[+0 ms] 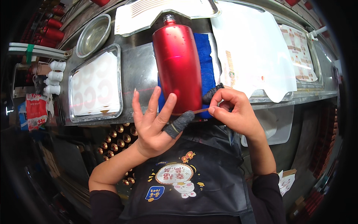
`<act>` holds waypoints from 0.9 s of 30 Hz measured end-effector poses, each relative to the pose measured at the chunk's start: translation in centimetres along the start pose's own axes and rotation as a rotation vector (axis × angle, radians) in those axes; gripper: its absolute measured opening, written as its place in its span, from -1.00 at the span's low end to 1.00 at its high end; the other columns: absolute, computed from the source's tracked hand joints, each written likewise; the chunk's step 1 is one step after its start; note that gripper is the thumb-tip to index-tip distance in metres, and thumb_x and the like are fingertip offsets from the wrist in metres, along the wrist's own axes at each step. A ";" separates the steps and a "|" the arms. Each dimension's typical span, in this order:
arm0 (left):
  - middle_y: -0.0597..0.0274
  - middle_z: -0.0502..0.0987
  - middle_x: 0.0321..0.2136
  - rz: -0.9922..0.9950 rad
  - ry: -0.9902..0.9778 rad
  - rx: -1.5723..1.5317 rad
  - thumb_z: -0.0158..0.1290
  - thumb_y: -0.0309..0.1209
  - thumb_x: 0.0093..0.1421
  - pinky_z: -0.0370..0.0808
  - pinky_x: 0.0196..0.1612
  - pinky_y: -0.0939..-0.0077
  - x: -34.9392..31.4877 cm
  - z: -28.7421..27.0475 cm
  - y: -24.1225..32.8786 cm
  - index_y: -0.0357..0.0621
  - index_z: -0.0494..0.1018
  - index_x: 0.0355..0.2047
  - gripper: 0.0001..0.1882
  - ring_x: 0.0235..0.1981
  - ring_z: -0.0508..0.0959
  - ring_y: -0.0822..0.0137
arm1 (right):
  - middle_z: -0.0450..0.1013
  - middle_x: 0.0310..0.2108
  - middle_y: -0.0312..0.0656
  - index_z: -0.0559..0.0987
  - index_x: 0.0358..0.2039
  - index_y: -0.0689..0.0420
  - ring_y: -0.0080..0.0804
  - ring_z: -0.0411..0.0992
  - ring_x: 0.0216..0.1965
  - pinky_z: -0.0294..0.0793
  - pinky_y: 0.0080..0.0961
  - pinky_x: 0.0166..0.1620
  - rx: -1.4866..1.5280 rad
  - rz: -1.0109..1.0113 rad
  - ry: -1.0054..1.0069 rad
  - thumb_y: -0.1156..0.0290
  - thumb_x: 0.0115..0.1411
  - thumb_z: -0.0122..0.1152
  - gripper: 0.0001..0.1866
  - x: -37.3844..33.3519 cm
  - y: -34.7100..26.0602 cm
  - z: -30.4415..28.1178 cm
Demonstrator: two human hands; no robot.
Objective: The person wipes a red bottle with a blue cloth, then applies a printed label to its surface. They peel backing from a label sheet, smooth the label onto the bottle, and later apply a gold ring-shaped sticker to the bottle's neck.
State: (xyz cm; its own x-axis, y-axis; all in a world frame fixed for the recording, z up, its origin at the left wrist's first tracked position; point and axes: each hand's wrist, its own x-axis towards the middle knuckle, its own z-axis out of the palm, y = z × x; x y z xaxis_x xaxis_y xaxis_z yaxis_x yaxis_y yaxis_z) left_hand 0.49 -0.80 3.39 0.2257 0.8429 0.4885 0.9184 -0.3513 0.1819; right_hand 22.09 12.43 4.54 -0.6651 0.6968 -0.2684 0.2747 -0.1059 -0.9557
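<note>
A glossy red bottle [177, 63] lies on a blue cloth [206, 56], its neck pointing away from me and its base toward me. Water drops dot its shoulder. A thin brown strip [201, 110] runs along the base end. Its right end is pinched between the thumb and forefinger of my right hand [238, 114]. A dark grey finger cover at that hand rests by the bottle's side. My left hand [153, 130] has its fingers spread, some near the bottle's left side. Its thumb, in a grey cover [179, 125], presses at the strip and base.
On the left stand a metal tray [120, 78] of printed sheets and a metal bowl [109, 28]. White sheets [253, 44] cover the bench at right, beside another tray of printed sheets [298, 52]. Several gold-coloured round pieces [120, 143] sit below the bench edge.
</note>
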 end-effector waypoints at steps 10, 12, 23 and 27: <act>-0.09 0.44 0.20 -0.241 0.152 -0.217 0.40 -0.46 -0.07 0.20 0.26 -0.31 1.7 1.6 0.2 -0.21 0.58 0.03 -0.42 0.29 0.38 -0.08 | 0.29 -0.42 -0.41 0.59 -0.45 0.19 -0.77 0.16 -0.56 0.11 -0.71 -0.48 -0.114 -0.114 0.021 0.48 0.08 0.35 -0.91 -0.3 0.0 0.7; -0.13 0.40 0.23 -0.308 0.149 -0.311 0.40 -0.46 -0.05 0.18 0.27 -0.31 0.6 1.5 0.0 -0.27 0.55 0.04 -0.42 0.29 0.37 -0.10 | 0.28 -0.43 -0.41 0.58 -0.47 0.18 -0.77 0.16 -0.57 0.09 -0.70 -0.49 -0.081 -0.117 0.004 0.48 0.07 0.35 -0.90 -0.5 -0.2 0.6; -0.13 0.30 0.30 -0.141 -0.009 -0.207 0.31 -0.53 0.05 -0.02 0.33 -0.37 -3.3 0.9 -0.8 -0.48 0.24 0.26 -0.21 0.32 0.30 -0.20 | 0.34 -0.45 -0.33 0.56 -0.47 0.19 -0.71 0.18 -0.59 0.11 -0.65 -0.51 -0.062 -0.144 0.024 0.48 0.07 0.30 -0.92 -1.3 -0.7 -0.2; -0.16 0.36 0.26 -0.151 0.021 -0.171 0.38 -0.54 -0.08 0.04 0.27 -0.43 -2.7 1.0 -0.6 -0.05 0.65 -0.12 -0.56 0.26 0.37 -0.23 | 0.34 -0.45 -0.32 0.56 -0.47 0.20 -0.72 0.18 -0.60 0.11 -0.66 -0.51 -0.043 -0.089 0.043 0.48 0.07 0.30 -0.91 -0.9 -0.1 -0.2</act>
State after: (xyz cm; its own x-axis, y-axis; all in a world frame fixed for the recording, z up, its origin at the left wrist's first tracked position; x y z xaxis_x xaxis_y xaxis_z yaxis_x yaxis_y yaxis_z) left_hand -0.38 -2.43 1.08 0.0814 0.8832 0.4618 0.8724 -0.2871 0.3955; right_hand 22.79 11.99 4.91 -0.6581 0.7319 -0.1765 0.2463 -0.0122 -0.9691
